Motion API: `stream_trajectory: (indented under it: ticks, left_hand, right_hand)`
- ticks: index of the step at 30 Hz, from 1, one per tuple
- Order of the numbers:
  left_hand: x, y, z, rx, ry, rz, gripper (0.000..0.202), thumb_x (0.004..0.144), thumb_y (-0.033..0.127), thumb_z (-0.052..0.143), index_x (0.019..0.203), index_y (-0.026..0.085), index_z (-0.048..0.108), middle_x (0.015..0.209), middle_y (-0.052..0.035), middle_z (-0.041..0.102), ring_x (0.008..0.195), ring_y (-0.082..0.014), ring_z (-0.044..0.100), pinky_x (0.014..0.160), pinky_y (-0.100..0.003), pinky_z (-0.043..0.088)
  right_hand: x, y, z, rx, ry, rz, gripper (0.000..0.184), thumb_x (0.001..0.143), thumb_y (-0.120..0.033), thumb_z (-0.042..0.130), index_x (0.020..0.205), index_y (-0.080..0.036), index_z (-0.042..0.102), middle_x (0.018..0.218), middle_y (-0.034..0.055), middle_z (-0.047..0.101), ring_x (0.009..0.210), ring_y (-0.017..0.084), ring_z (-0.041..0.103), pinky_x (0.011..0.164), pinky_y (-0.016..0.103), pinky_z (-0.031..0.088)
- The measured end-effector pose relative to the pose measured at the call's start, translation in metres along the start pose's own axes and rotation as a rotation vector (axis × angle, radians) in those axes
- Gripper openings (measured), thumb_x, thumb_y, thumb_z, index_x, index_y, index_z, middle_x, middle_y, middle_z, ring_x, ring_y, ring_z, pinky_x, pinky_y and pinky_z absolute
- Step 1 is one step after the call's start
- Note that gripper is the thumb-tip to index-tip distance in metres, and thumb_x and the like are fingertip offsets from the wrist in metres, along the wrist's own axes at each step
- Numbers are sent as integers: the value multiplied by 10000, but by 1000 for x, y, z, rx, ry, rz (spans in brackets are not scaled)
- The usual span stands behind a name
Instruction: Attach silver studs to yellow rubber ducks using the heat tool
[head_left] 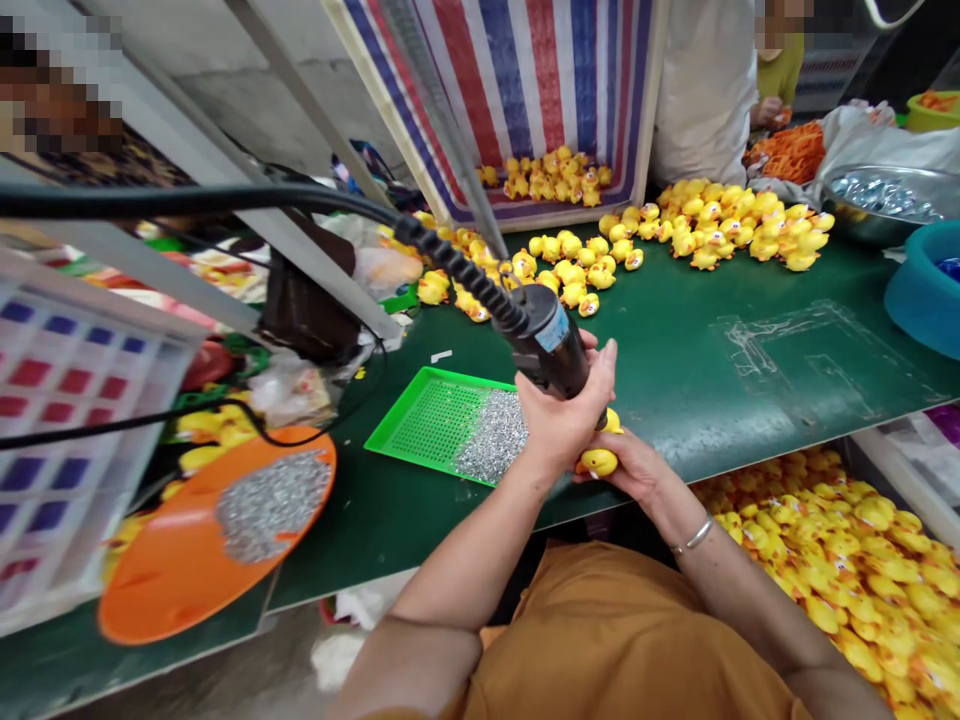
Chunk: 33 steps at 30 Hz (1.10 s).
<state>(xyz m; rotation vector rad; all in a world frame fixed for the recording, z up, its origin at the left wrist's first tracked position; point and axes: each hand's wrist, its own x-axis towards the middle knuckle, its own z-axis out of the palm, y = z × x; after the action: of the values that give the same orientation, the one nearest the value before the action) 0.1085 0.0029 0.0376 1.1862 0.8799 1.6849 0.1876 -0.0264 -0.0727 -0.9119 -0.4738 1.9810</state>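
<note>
My left hand (562, 410) is wrapped around a black electric screwdriver (551, 335), which hangs tilted from a thick ribbed cable. Its lower end reaches down to a yellow toy duck (600, 462). The duck lies in the closed fingers of my right hand (634, 468), at the front edge of the green table (675, 370). Where the tool's tip meets the duck is hidden by my fingers. Just left of my left hand is a green perforated tray (420, 415) with small silvery screws (491, 435) heaped at its right side.
An orange tray (172, 580) of small metal pieces lies left. Yellow ducks (735, 225) are piled at the back, by a striped sheet (517, 80). More ducks fill a bin (892, 460) below right. A blue basin (926, 290) and metal bowl (847, 215) stand right. A co-worker's hand (769, 112) shows behind.
</note>
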Motion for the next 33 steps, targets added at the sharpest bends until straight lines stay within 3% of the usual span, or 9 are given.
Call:
stream_trajectory:
  ticks: [4,9,13,16,21,26,33]
  left_hand:
    - [-2,2,-2,-23,-58,-6,290,698,343,805,767,182,574,496,88,533,371,-63,517,405,-196,454]
    - [1,0,1,0,-31,56,291,714,334,806,823,184,581,545,81,561,399,-72,541,424,-212,461]
    - [9,10,0,-97,67,194,231,763,268,770,888,195,590,560,87,558,436,-80,563,492,-231,485]
    - [12,22,-7,-198,114,272,226,766,256,765,901,208,589,542,98,520,421,-81,546,470,-229,464]
    - [4,20,-19,-202,88,195,270,739,291,798,892,208,593,521,97,482,399,-80,515,425,-224,441]
    - [-5,7,-22,-227,40,144,280,756,303,798,914,211,587,529,94,502,412,-78,526,435,-213,451]
    - [-6,-3,-19,-163,15,125,258,771,280,783,923,201,590,554,87,552,426,-85,558,465,-227,498]
  right_hand:
    - [-2,1,1,-17,-2,-13,296,534,-281,834,726,-127,669,603,56,705,524,168,657,503,275,568]
    - [8,0,3,52,13,-35,285,539,-218,832,753,-143,659,616,46,707,553,177,662,508,278,569]
    - [20,-9,2,118,170,-67,220,598,-120,785,767,-138,645,621,36,700,559,160,658,539,275,585]
    - [25,-17,-4,164,260,2,126,698,-69,708,769,-128,623,614,35,690,552,145,654,533,264,587]
    - [23,-22,-11,213,244,75,102,788,-50,623,757,-144,599,605,26,676,549,136,659,536,260,591]
    - [22,-19,-13,207,198,62,108,751,-66,663,779,-151,604,621,16,679,521,129,640,526,263,590]
    - [21,-15,-17,190,144,-30,395,630,-82,756,979,-194,608,696,-32,697,524,134,643,548,313,602]
